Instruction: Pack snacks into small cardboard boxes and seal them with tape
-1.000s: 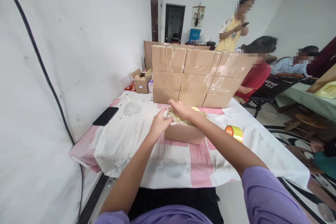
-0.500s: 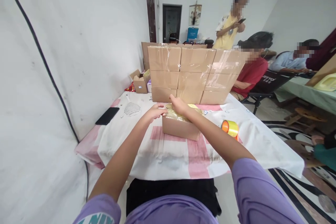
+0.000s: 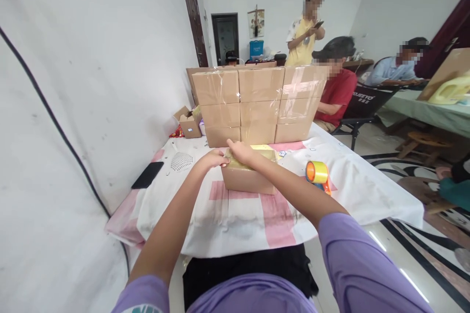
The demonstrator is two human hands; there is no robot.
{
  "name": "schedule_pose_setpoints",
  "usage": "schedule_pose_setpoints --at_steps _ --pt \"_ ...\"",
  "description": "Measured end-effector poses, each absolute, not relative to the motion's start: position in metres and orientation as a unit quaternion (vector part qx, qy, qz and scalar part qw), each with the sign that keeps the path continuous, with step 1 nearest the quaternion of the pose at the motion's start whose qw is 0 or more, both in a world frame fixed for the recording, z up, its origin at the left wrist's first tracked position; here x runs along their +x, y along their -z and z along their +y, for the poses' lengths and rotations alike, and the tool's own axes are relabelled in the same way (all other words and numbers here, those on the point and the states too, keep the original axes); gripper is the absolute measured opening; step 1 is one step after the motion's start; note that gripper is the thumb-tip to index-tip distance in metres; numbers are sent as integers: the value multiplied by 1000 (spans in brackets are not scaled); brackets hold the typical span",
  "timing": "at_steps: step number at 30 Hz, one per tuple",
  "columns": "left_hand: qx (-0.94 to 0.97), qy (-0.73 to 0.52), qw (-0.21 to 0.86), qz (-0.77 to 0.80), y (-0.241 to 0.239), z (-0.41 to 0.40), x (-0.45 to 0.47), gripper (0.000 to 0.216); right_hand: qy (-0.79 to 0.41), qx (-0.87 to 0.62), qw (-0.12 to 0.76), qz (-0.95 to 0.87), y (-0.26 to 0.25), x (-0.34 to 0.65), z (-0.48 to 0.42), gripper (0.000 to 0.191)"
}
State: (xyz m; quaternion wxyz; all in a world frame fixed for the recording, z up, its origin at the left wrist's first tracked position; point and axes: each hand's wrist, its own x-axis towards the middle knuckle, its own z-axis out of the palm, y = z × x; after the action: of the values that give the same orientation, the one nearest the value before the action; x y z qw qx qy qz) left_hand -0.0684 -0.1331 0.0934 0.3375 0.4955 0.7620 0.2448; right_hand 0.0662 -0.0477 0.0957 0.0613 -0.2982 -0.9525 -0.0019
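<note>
A small cardboard box (image 3: 247, 181) stands on the cloth in front of me, with shiny clear packing tape (image 3: 265, 157) across its top. At its upper left edge, my left hand (image 3: 215, 158) is closed, fingertips pinching the edge; any loose tape end between them is too small to make out. My right hand (image 3: 240, 152) reaches over the top to the same edge, its fingers curled down on the box and partly hidden. To the right lies a tape dispenser with a yellow roll (image 3: 318, 173), touched by neither hand.
A wall of taped cardboard boxes (image 3: 259, 105) stands just beyond my hands. On the left of the tablecloth (image 3: 227, 225) are a black phone (image 3: 147, 175) and a perforated scoop (image 3: 181, 161). An open carton (image 3: 191, 124) sits behind. Several people are farther back, right.
My right hand has moved slightly left and down to the box's edge, beside my left. The tape on top looks flatter. The view has turned a little to the right.
</note>
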Motion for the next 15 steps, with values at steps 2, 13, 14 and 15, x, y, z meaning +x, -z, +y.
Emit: schedule_pose_setpoints --at_steps 2,13,14,15 --pt "504 -239 334 760 -93 -133 -69 26 3 -308 64 -949 -96 66 -49 36" --pt "519 -203 306 772 -94 -123 -79 35 14 -307 67 -949 -92 63 -45 34" --pt "518 -203 300 775 -91 -125 -80 37 17 -306 68 -949 -91 63 -44 33" --pt "517 -206 293 777 -88 -128 -80 39 21 -306 69 -949 -90 62 -44 31"
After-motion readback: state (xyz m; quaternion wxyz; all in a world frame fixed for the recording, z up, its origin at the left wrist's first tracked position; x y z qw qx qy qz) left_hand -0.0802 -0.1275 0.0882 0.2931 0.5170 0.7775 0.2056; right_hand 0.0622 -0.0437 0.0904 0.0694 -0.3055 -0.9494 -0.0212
